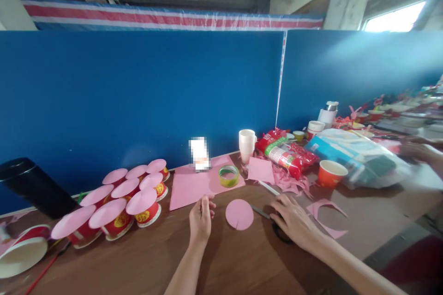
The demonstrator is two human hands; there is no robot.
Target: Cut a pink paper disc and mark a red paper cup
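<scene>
A pink paper disc (239,214) with a slit cut into it lies on the brown table (145,262) between my hands. My left hand (201,217) rests on the table just left of the disc, fingers loosely curled, and I see nothing in it. My right hand (294,219) lies flat, fingers spread, over the dark handles of scissors (263,213), whose blade points toward the disc. Pink paper sheets (194,185) lie behind my left hand, with a green tape roll (229,175) on them.
Several red paper cups with pink disc tops (119,205) stand at the left, beside a black cylinder (31,186). Behind are stacked white cups (247,144), a red packet (287,154), an orange cup (330,173), pink scraps (327,216) and another person's arm (422,152) at the right.
</scene>
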